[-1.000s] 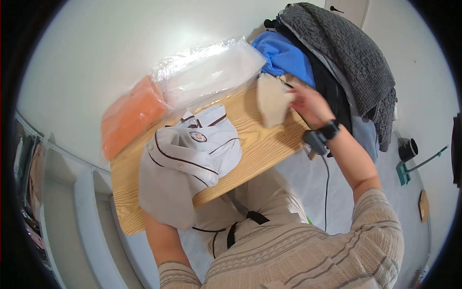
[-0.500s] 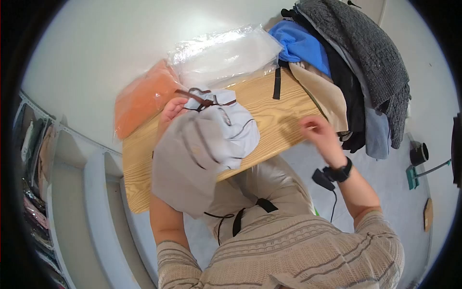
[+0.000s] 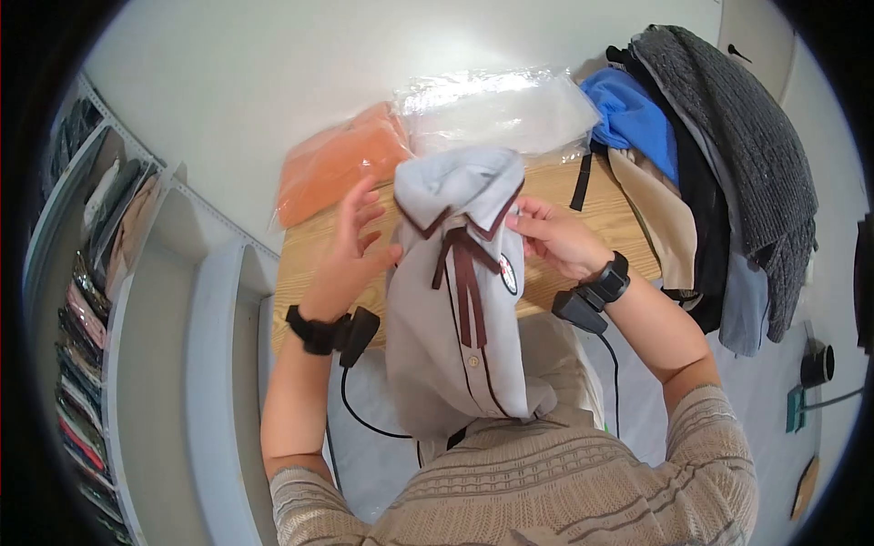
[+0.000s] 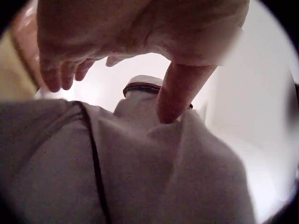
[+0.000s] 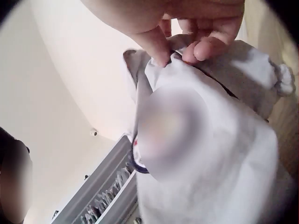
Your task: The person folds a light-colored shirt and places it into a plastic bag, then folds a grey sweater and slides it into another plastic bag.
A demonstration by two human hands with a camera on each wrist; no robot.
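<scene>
A pale grey shirt [image 3: 455,300] with dark brown collar edging, a brown ribbon [image 3: 466,291] and an oval badge [image 3: 508,273] hangs upright over the table's front edge and the lap. My right hand [image 3: 560,238] pinches it beside the collar between thumb and fingers; the right wrist view shows the hand [image 5: 187,28] gripping the cloth [image 5: 210,140]. On the other side my left hand [image 3: 350,246] has its fingers spread, the thumb against the shirt. In the left wrist view this hand's [image 4: 140,32] thumb touches the fabric [image 4: 140,158] and the fingers stand off it.
On the wooden table [image 3: 610,196] lie an orange packet [image 3: 346,159] and a clear plastic packet [image 3: 496,114] at the back. Piled clothes [image 3: 728,146] hang over the right end. Shelves [image 3: 137,300] with packed garments stand at the left. Cables run from both wrists.
The shirt has been raised from the table and turned so its collar and ribbon face up. My right hand left the beige cloth at the right and came across to the shirt; my left hand came into view.
</scene>
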